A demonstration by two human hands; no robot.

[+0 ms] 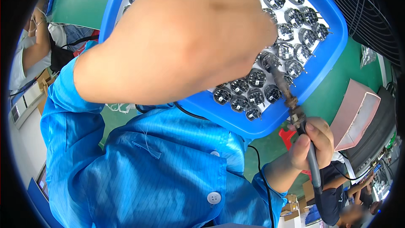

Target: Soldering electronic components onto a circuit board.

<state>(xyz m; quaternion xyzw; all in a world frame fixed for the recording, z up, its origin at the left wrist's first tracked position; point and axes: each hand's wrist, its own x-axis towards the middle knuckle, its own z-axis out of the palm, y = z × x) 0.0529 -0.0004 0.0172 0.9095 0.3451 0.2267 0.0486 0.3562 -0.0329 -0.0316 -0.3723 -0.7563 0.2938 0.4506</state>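
A blue tray (325, 55) fills the upper middle of the frame, packed with rows of small round black circuit modules (256, 77) on a white liner, and much of it is hidden behind the left hand (185, 38), which looms large and blurred with its fingers curled down onto the modules; whether it pinches anything there I cannot tell. At right centre a pink, wedge-shaped box (354, 114) lies on the green table, with cardboard cartons (291, 211) cut off at the lower edge. Lower right, the right hand (310, 143) is clenched around a soldering iron (297, 114), whose crusted tip touches a module near the tray's lower right rim.
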